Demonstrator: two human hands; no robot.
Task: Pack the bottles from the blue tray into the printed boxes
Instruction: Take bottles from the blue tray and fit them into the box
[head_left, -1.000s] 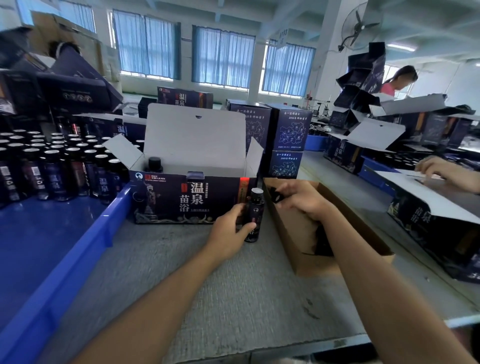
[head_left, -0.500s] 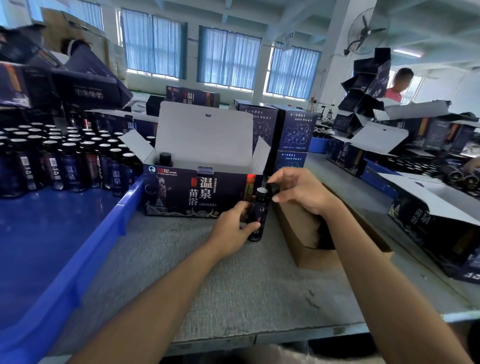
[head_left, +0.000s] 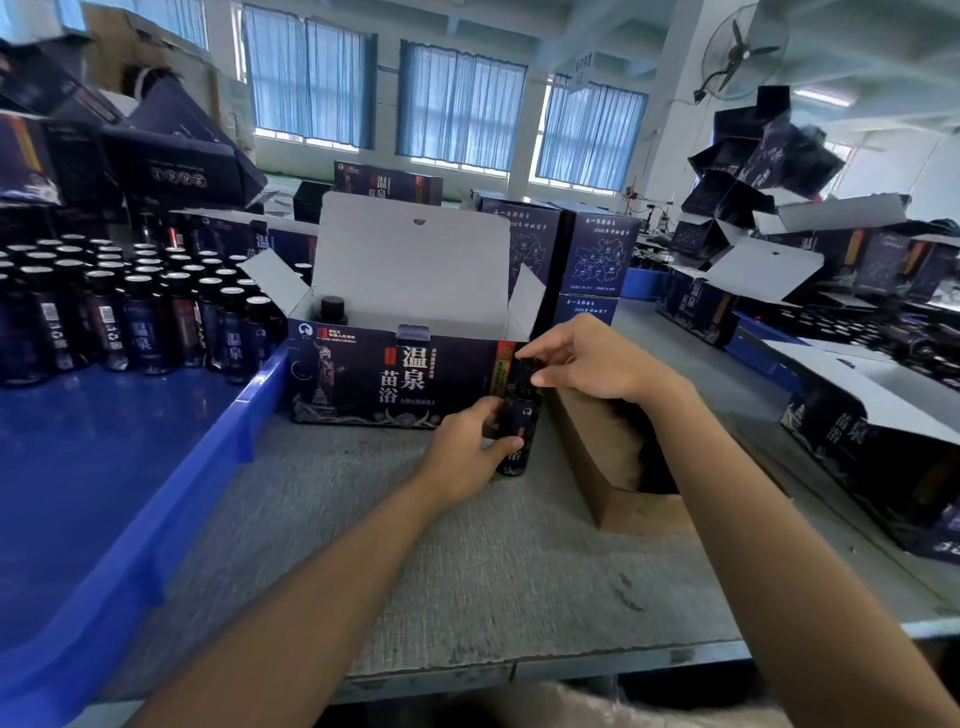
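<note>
Got the bottle (head_left: 521, 415) standing on the table (head_left: 467, 571) at the front right corner of the open printed box (head_left: 389, 379), left hand (head_left: 467, 452) wrapped round its body, right hand (head_left: 587, 364) pinching the cap. Probably a cap check before packing. Best to hold the lower grip firm against tipping, then lift clear over the box's front wall and set down upright beside the lone bottle (head_left: 331, 310) at the box's left end. Plenty more in the blue tray (head_left: 249, 415) left of the box.

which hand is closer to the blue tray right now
Left. The left hand grips the bottle on its side facing the blue tray; the right hand pinches the bottle's top, farther from the tray.
</note>
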